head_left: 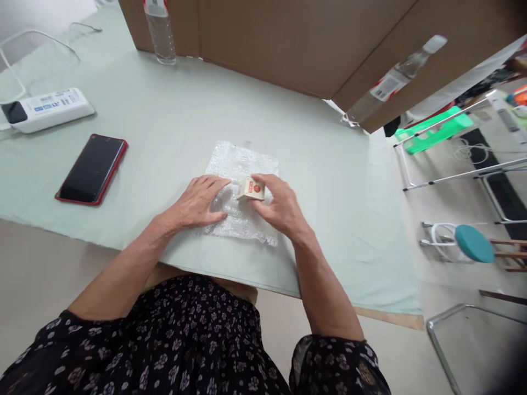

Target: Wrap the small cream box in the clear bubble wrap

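Right hand pinches a small cream cardboard box with a red mark, centred on a clear bubble-wrap sheet; left hand, open flat at its nine o'clock, pins the sheet to the counter.

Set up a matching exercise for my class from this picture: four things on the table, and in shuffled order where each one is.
1 small box
2 phone
3 bubble wrap
4 white device

A spread flat under the left hand
B farthest from the hands, beyond the phone
C held by fingers of the right hand
D screen up, in a red case

Pairs: 1-C, 2-D, 3-A, 4-B
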### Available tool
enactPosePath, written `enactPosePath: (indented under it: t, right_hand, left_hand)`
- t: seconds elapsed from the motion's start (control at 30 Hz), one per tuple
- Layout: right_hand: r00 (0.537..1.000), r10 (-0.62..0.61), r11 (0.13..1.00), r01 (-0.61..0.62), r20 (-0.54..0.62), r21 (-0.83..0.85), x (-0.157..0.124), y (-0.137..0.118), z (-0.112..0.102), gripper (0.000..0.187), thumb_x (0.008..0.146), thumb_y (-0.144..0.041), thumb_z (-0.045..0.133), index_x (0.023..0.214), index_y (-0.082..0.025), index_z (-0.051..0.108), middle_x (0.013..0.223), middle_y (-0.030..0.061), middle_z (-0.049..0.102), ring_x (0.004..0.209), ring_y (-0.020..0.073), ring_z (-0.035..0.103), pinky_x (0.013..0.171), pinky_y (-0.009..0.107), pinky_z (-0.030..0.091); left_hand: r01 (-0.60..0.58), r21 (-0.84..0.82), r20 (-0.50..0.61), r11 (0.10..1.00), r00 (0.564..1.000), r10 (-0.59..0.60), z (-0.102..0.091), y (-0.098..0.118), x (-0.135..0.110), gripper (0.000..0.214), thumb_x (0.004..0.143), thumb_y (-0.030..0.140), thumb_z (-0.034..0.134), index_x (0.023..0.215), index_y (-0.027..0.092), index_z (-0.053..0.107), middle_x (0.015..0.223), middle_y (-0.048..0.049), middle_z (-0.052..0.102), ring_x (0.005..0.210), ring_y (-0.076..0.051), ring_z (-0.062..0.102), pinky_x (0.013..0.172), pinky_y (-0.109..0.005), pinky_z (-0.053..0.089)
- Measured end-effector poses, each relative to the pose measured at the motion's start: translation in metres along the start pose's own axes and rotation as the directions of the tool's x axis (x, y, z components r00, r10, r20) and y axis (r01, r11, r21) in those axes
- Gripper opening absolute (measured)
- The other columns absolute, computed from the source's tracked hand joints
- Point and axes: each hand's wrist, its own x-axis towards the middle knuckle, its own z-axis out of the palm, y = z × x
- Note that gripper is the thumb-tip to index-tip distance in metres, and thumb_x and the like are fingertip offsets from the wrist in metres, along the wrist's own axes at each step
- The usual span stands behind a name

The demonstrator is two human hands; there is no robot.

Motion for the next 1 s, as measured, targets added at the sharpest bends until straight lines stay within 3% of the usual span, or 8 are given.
enactPosePath:
  t: [0.1,0.43,0.53,0.6,0.67,0.77,0.87,1.0]
  right_hand:
    - [0.995,0.020,1.000,-0.019,0.097,-0.013,0.003,0.008,0.024,0.053,0.085,-0.027,0.068,0.137,-0.025,0.058,0.134,0.0095,0.067,0.120,0.0313,0.063,0.104,0.051,0.048]
    - [0.998,0.060,0.998,-0.060,0.013,-0.002,-0.004,0.016,0.043,0.054,0.088,-0.034,0.067,0.140,-0.023,0.055,0.142,0.0114,0.064,0.130,0.0322,0.058,0.109,0.050,0.045]
    - [0.999,0.042,0.999,-0.042,0.020,-0.007,-0.005,0.014,0.037,0.062,0.088,-0.037,0.067,0.145,-0.024,0.049,0.147,0.0120,0.059,0.136,0.0332,0.054,0.111,0.054,0.043]
    - [0.999,0.032,0.999,-0.033,-0.034,-0.035,-0.013,0.011,0.022,0.065,0.089,-0.042,0.067,0.148,-0.025,0.046,0.150,0.0130,0.055,0.139,0.0336,0.050,0.112,0.055,0.041]
    - [0.994,0.007,0.998,-0.014,-0.112,-0.065,-0.029,0.003,0.003,0.061,0.091,-0.045,0.064,0.146,-0.025,0.047,0.148,0.0138,0.056,0.139,0.0326,0.050,0.113,0.054,0.041]
    - [0.992,-0.127,0.986,0.128,0.015,-0.105,-0.059,-0.015,-0.011,0.054,0.090,-0.045,0.066,0.139,-0.024,0.053,0.139,0.0138,0.063,0.128,0.0314,0.058,0.106,0.051,0.047]
    - [0.971,-0.163,0.941,0.206,0.173,-0.268,-0.080,-0.028,0.002,0.049,0.086,-0.033,0.068,0.132,-0.016,0.059,0.139,0.0201,0.062,0.120,0.0357,0.060,0.097,0.053,0.050]
    - [0.988,-0.130,0.915,0.151,0.083,-0.374,-0.077,-0.022,0.031,0.027,0.090,-0.011,0.053,0.112,-0.016,0.067,0.119,0.0166,0.073,0.099,0.0299,0.067,0.089,0.047,0.051]
  left_hand:
    - [-0.011,-0.024,0.007,1.000,1.000,0.011,-0.001,0.001,0.000,0.069,0.082,0.039,0.065,0.145,0.022,0.042,0.148,-0.0135,0.052,0.139,-0.032,0.045,0.115,-0.048,0.034]
    - [-0.029,-0.054,0.033,0.998,0.999,0.031,-0.007,0.004,0.001,0.067,0.082,0.033,0.062,0.145,0.021,0.043,0.148,-0.0125,0.053,0.138,-0.031,0.046,0.116,-0.049,0.034]
    - [-0.040,-0.059,0.018,0.997,0.999,0.042,-0.008,0.003,-0.002,0.068,0.081,0.034,0.064,0.145,0.022,0.044,0.149,-0.0126,0.052,0.139,-0.032,0.045,0.117,-0.050,0.034]
    - [-0.048,-0.071,0.006,0.996,0.999,0.048,-0.013,0.004,-0.009,0.068,0.082,0.038,0.065,0.146,0.023,0.046,0.150,-0.0131,0.051,0.141,-0.033,0.045,0.118,-0.051,0.035]
    - [-0.062,-0.059,-0.018,0.996,0.998,0.061,-0.018,0.008,-0.021,0.066,0.086,0.045,0.064,0.146,0.024,0.047,0.153,-0.0139,0.049,0.143,-0.033,0.043,0.118,-0.053,0.036]
    - [-0.098,0.033,-0.026,0.995,0.995,0.099,-0.019,0.014,-0.041,0.062,0.085,0.044,0.066,0.142,0.024,0.053,0.153,-0.0157,0.049,0.141,-0.036,0.046,0.116,-0.055,0.040]
    - [-0.120,0.139,-0.008,0.983,0.992,0.122,-0.010,0.018,-0.053,0.055,0.081,0.031,0.066,0.135,0.024,0.058,0.147,-0.0152,0.056,0.136,-0.036,0.051,0.111,-0.055,0.045]
    - [-0.119,0.256,-0.078,0.959,0.987,0.143,0.004,0.027,-0.050,0.043,0.082,0.022,0.060,0.125,0.022,0.063,0.139,-0.0164,0.062,0.127,-0.035,0.058,0.106,-0.055,0.048]
